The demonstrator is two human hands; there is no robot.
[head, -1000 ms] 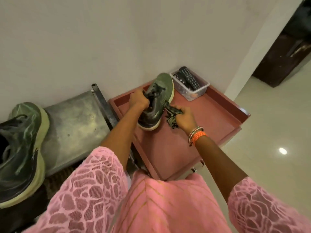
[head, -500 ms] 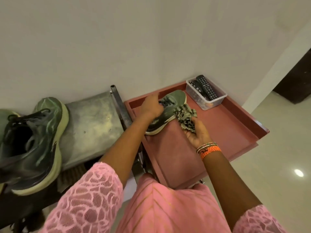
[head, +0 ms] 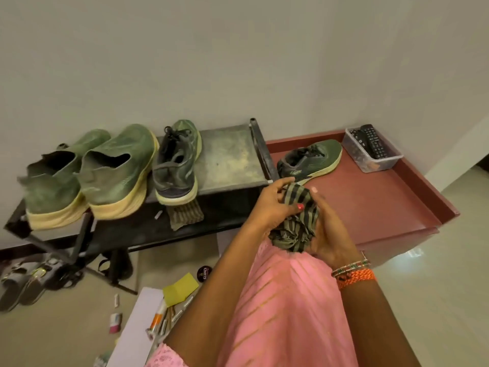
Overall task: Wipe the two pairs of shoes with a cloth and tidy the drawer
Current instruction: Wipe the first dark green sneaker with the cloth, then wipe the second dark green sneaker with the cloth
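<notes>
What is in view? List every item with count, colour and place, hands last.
shoes: three, green, on the dark rack at left
shoe: one, green, on the red tray
red tray: one, at right, against the wall
clear tub: one, tray's far corner, holds black remotes
sandals: grey, on the floor under the rack
yellow paper: one, on the floor clutter
cloth: one, green-black striped, between both hands
left hand: grips cloth
right hand: grips cloth
</notes>
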